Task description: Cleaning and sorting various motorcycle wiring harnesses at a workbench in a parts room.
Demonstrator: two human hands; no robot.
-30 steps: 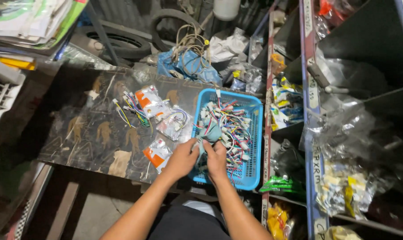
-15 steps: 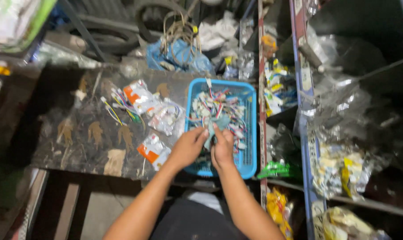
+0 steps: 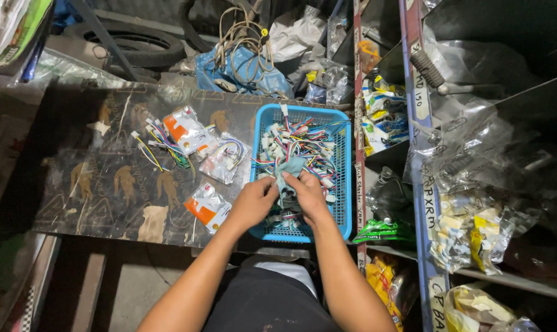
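Both hands are meeting over the near half of the blue basket (image 3: 346,184): the left hand (image 3: 254,203) and right hand (image 3: 309,195) are pinching a pale teal cloth (image 3: 289,169), its length running away from the person

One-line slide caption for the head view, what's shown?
Both hands, left and right, hold a pale cloth over a blue basket of wire connectors.

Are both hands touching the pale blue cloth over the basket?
Touching. The head view shows the left hand and right hand pinching the pale blue cloth above the blue basket.
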